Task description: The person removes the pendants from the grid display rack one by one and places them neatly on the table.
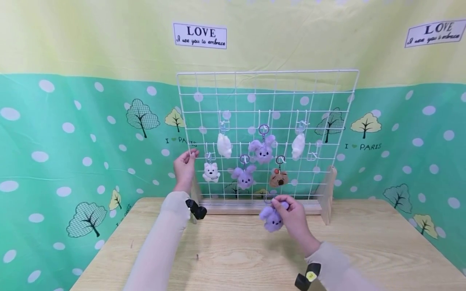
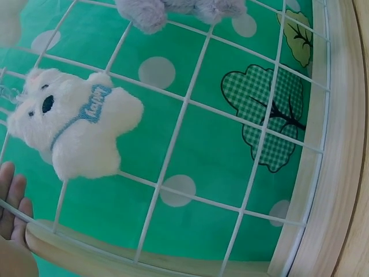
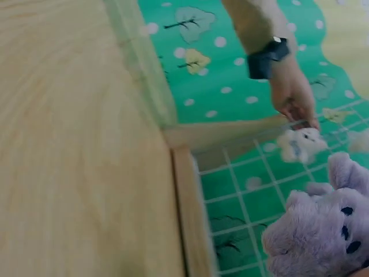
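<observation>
A purple plush bunny keychain [image 1: 273, 220] dangles from my right hand [image 1: 294, 216], which pinches it at the top near its ring, in front of the rack's base. Its fluffy body and dark eyes fill the lower right of the right wrist view, where the plush bunny [image 3: 323, 231] overlaps the grid. My left hand [image 1: 185, 167] grips the left edge of the white wire grid rack [image 1: 267, 72], fingertips at the side wire. Close to that hand hangs a white plush bear keychain [image 2: 86, 124] with a blue embroidered band.
Two more purple bunnies [image 1: 263, 151], a brown plush bear [image 1: 278, 178] and two white plush keychains [image 1: 298, 146] hang on hooks. A hook at the right [image 1: 313, 155] carries no plush. The rack's wooden base [image 1: 233, 207] stands on the table [image 1: 233, 258], before a patterned curtain [image 1: 73, 153].
</observation>
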Motion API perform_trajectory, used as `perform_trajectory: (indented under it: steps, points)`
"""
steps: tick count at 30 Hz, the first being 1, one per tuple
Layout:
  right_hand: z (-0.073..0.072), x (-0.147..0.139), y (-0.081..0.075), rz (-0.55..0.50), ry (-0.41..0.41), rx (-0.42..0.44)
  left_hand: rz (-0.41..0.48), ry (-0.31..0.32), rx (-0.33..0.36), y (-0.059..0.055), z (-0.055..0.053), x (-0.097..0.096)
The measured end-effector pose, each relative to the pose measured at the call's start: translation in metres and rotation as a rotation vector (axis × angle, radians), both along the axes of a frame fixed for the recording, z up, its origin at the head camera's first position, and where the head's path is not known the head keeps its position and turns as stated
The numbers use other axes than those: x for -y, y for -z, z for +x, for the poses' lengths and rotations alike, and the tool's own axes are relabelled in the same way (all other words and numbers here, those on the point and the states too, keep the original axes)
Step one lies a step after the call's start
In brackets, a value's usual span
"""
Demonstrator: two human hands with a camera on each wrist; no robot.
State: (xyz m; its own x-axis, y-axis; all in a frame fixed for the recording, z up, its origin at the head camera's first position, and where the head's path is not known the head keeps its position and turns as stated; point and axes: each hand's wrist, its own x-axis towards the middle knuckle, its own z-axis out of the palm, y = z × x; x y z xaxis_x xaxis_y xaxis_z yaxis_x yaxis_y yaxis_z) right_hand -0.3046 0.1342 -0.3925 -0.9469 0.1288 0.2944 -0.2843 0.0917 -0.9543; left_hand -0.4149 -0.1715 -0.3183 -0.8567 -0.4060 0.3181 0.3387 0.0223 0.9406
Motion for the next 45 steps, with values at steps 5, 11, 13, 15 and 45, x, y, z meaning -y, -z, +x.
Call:
perform_trajectory:
  steps: [5,11,13,15,45]
  points:
    - [0.004,0.021,0.016,-0.008,-0.037,0.101,0.006,0.006,0.013,0.001,-0.001,0.001]
    - [0.004,0.04,0.032,-0.08,-0.086,0.164,0.008,-0.006,-0.006,0.0,-0.001,0.002]
    - [0.004,0.044,0.039,-0.132,-0.112,0.185,0.009,-0.008,-0.012,0.0,-0.001,0.002]
    - [0.003,0.048,0.045,-0.176,-0.128,0.203,0.008,-0.009,-0.011,0.0,-0.001,0.003]
    - [-0.038,0.048,0.079,-0.002,-0.143,0.211,0.015,0.016,-0.037,0.0,0.002,-0.001]
